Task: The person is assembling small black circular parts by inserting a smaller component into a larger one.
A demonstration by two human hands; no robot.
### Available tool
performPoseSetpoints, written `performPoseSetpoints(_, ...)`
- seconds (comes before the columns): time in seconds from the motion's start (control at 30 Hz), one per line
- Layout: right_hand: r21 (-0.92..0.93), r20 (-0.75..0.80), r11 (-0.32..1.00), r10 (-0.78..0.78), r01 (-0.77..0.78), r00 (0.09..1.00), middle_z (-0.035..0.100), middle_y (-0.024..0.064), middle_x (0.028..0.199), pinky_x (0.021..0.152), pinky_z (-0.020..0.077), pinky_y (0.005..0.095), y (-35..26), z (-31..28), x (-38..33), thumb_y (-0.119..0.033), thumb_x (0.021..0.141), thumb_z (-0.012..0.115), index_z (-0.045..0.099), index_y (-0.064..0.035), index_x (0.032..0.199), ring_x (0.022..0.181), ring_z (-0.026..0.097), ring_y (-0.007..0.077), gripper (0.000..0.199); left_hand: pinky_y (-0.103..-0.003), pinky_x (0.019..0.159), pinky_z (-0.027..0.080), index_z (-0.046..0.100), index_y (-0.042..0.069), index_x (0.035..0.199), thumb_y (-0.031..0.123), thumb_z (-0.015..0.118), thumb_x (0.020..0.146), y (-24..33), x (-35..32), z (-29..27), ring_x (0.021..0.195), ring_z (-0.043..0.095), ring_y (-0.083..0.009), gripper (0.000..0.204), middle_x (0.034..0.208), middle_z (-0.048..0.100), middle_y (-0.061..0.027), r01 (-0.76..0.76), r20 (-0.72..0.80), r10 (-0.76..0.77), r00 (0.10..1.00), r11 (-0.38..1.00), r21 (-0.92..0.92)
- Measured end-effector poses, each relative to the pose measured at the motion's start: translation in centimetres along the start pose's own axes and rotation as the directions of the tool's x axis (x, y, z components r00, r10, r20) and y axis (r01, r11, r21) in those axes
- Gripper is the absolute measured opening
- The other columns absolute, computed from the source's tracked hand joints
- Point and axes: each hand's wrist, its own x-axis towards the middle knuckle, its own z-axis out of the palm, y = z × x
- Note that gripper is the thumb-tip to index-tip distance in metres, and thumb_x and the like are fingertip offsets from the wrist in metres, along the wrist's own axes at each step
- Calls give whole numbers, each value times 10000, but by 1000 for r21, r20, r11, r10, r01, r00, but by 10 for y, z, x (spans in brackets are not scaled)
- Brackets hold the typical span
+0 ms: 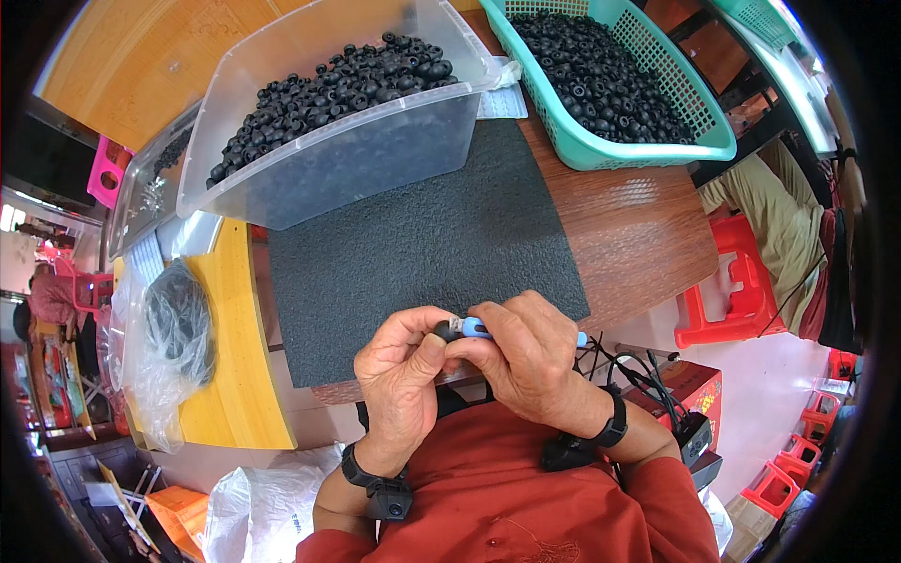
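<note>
Wood-grain tabletop (638,225) is lying before us, with a dark foam mat (422,244) spread over its middle, and we are working just past the mat's near edge, close to our chest.

We are holding a small black rubber piece (448,329) against the tip of a blue-handled tool (481,327). Our left hand (404,375) is pinching the black piece between thumb and forefinger, apparently to steady it on the tip. Our right hand (530,361) is closing around the blue handle, fingers curled over it, so most of the shaft is hidden. The tool's long axis is running roughly level, side to side along the mat's near edge, with its working end pointing toward our left and its blue tail (582,339) peeking out beyond our right hand.

Beyond the mat's far edge, a clear plastic bin (375,150) heaped with similar black pieces is resting partly on the mat, probably kept within easy reach. Off the mat's far right corner a teal basket (657,141) is holding more of them. Left of the mat, a clear bag (174,338) of dark material is sitting on a yellow board (235,375).
</note>
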Motion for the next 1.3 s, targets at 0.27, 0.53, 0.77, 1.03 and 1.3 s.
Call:
performPoseSetpoints(0.27, -59, 15, 997, -57, 58, 998, 489, 73, 637, 450, 387, 332, -1, -1, -3, -165, 748, 757, 600, 10, 852, 525, 492, 223, 257, -215, 640, 450, 604, -31, 1041, 145, 676, 879, 1, 0, 3, 708, 531, -97, 250, 922, 631, -71, 51, -19, -52, 998, 997, -51)
performPoseSetpoints(0.53, 48, -31, 997, 60, -59, 998, 529, 83, 671, 493, 413, 335, 3, -4, -1, -176, 745, 767, 607, 12, 873, 563, 514, 232, 278, -222, 625, 455, 598, -31, 1044, 133, 670, 879, -1, 2, 3, 687, 546, -114, 243, 904, 640, -81, -24, -33, 25, 999, 1000, 14)
performPoseSetpoints(0.77, 16, -1, 1000, 8, -8, 1000, 506, 76, 662, 479, 387, 338, 4, -2, -1, -227, 729, 771, 606, 15, 878, 552, 499, 223, 328, -220, 625, 434, 613, -43, 1050, 139, 670, 880, 4, 0, 2, 690, 533, -99, 256, 898, 641, -70, 80, -25, -80, 996, 996, -34)
performPoseSetpoints(1.03, -20, 0, 1000, -9, 9, 1000, 481, 66, 641, 470, 376, 332, 2, -2, -3, -234, 743, 759, 610, 3, 858, 539, 488, 213, 303, -221, 615, 425, 625, -58, 1031, 148, 667, 876, 5, 1, -2, 679, 525, -103, 261, 880, 642, -74, 108, -15, -108, 994, 994, -3)
performPoseSetpoints(1.3, -59, 28, 998, -36, 37, 999, 479, 53, 635, 466, 375, 319, 4, -5, -1, -241, 719, 776, 609, -9, 834, 529, 481, 199, 308, -234, 548, 420, 597, -63, 998, 229, 686, 856, 5, 4, -5, 639, 541, -123, 337, 826, 628, -103, 142, -3, -142, 990, 989, 41)
